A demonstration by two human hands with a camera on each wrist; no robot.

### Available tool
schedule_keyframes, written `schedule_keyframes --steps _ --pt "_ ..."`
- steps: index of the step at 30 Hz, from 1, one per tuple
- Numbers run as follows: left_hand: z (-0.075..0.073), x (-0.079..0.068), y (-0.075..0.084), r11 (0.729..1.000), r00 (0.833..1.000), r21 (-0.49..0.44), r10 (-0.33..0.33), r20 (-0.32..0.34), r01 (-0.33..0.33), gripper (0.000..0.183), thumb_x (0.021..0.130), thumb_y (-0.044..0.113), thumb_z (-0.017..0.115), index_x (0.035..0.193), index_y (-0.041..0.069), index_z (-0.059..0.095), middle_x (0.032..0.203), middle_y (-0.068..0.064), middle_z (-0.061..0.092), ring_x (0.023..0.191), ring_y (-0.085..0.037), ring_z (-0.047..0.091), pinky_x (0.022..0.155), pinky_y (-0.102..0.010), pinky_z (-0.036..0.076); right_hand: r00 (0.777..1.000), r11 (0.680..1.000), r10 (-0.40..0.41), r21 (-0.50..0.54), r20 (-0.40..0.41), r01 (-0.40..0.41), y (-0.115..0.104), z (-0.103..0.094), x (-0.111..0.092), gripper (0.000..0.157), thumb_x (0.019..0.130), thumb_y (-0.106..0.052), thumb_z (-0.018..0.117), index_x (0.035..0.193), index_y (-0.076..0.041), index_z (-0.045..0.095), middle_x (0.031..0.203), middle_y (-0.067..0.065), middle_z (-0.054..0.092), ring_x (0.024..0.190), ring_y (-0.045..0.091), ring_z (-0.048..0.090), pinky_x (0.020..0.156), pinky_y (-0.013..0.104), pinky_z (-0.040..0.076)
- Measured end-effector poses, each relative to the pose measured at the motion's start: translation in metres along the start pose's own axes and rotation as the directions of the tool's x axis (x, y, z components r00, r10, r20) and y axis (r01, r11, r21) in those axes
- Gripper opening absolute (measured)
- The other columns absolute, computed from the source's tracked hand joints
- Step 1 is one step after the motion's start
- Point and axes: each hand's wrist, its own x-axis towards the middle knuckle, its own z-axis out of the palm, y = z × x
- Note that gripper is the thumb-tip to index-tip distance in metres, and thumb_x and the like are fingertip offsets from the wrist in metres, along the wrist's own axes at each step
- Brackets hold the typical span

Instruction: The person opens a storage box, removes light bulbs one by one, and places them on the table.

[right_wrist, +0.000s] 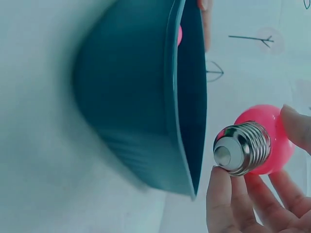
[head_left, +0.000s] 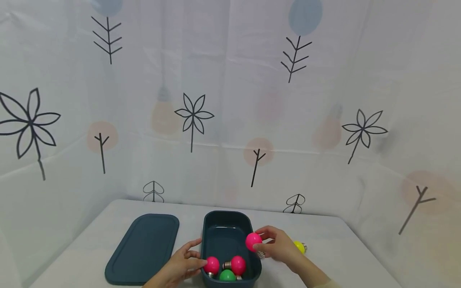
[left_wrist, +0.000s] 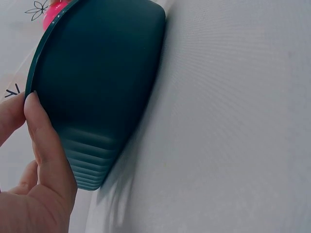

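Observation:
A dark teal plastic box (head_left: 225, 238) stands in the middle of the table. My left hand (head_left: 181, 262) pinches its left rim between thumb and fingers, as the left wrist view (left_wrist: 43, 160) shows. Over the right rim, my right hand (head_left: 279, 246) holds a pink light bulb (head_left: 253, 241) by its round part. In the right wrist view this bulb's silver screw base (right_wrist: 243, 148) points toward the camera, apart from the box wall. Inside the near end of the box lie two pink bulbs (head_left: 238, 265) and a green bulb (head_left: 227, 275).
Left of the box a matching teal lid (head_left: 144, 248) lies flat on the white tabletop (head_left: 191, 220). A yellow bulb (head_left: 299, 247) rests on the table, partly hidden behind my right hand. Behind the table hangs a patterned white cloth (head_left: 223, 172).

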Motion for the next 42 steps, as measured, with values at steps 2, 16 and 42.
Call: schedule_keyframes --steps 2,16,42 --pt "-0.001 0.000 0.000 1.000 1.000 0.004 -0.001 -0.002 0.001 0.075 0.082 0.003 0.069 0.143 0.000 0.026 0.093 -0.006 0.051 0.069 -0.012 0.053 0.069 -0.027 0.052 1.000 1.000 0.011 0.008 -0.022 -0.011 0.003 -0.004 -0.002 0.055 0.069 -0.029 0.082 0.114 -0.007 0.059 0.097 0.006 0.059 0.078 0.021 0.056 0.064 0.038 0.053" --pt "0.001 0.001 0.002 0.999 1.000 0.033 0.011 -0.024 -0.010 0.077 0.081 0.004 0.071 0.143 0.001 0.027 0.094 -0.007 0.051 0.072 -0.015 0.055 0.069 -0.028 0.052 0.988 1.000 0.008 0.029 -0.156 -0.004 0.033 -0.039 -0.005 0.044 0.072 -0.017 0.080 0.109 -0.001 0.061 0.097 0.006 0.062 0.082 0.020 0.056 0.064 0.036 0.052" --pt "0.000 0.001 -0.001 1.000 1.000 0.019 0.002 -0.013 -0.002 0.077 0.081 0.004 0.071 0.144 0.001 0.026 0.095 -0.008 0.050 0.073 -0.014 0.057 0.071 -0.029 0.053 0.953 0.977 0.196 -0.041 -0.229 -0.211 0.099 -0.055 0.009 0.064 0.069 -0.028 0.082 0.114 0.008 0.053 0.090 0.015 0.054 0.076 0.024 0.052 0.063 0.032 0.052"
